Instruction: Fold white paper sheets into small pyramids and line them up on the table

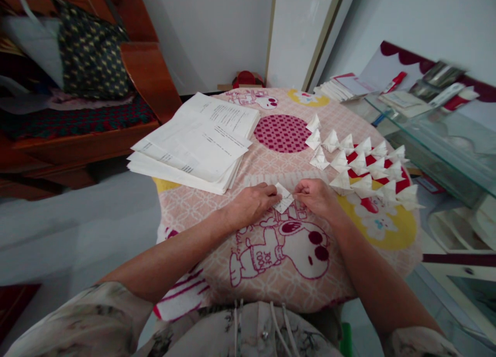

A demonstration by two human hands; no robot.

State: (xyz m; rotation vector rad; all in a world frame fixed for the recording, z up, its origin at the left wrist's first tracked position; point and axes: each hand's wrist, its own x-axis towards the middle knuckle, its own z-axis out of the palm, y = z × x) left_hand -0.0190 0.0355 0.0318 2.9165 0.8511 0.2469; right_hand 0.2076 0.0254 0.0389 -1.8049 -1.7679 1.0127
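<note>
Inside the tabletop's near edge (310, 301), presumably light, creasable paper (283, 199) was aptly pinched at opposite corners by left hand (256, 200) and right hand (316, 196).

Folded paper square (284, 198): over the tablecloth (209, 217), between left hand (258, 200) and right hand (315, 196)
Printed sheets (196, 142): stacked beyond it, leftward
Folded paper pieces (359, 164): in rows, rightward
Bench (142, 78): left of tablecloth, bag (91, 55) on it
Glass shelf (461, 142): right

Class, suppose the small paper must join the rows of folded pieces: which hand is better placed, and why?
Probably the right hand: it is at the small paper and nearer the folded pieces; the left hand is nearer the paper stack.
</note>
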